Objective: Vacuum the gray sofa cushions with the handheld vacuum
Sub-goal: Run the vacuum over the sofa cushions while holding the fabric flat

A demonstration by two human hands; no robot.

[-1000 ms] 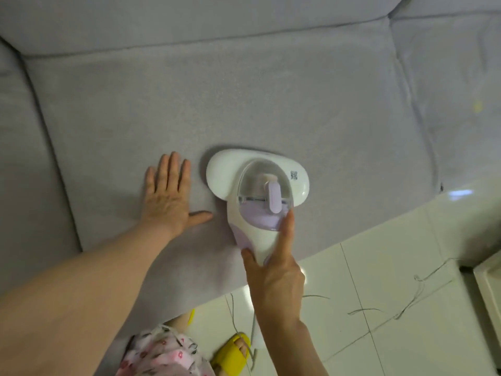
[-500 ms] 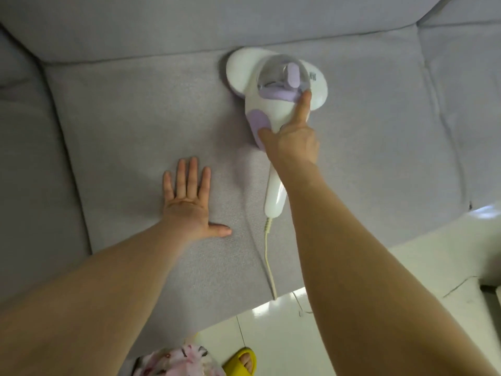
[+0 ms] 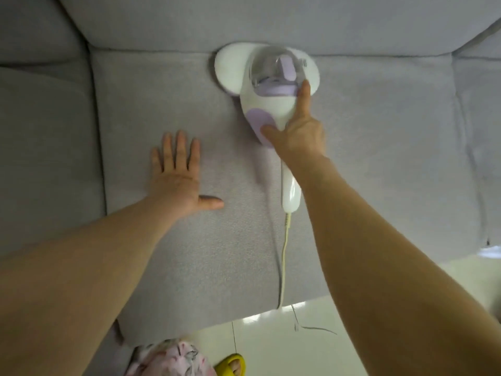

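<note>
The white and lilac handheld vacuum lies head-down on the gray seat cushion, its wide head against the back cushion. My right hand grips its body, index finger stretched along the clear dust cup. Its handle end sticks out behind my wrist. The cord runs back over the cushion's front edge. My left hand lies flat on the same cushion to the vacuum's left, fingers spread, holding nothing.
A second seat cushion adjoins on the right and another sofa section on the left. White tiled floor lies below the front edge, with a yellow slipper and patterned clothing.
My right hand has pushed the vacuum from the cushion's front edge away to the back cushion. The left hand has stayed flat on the cushion.
</note>
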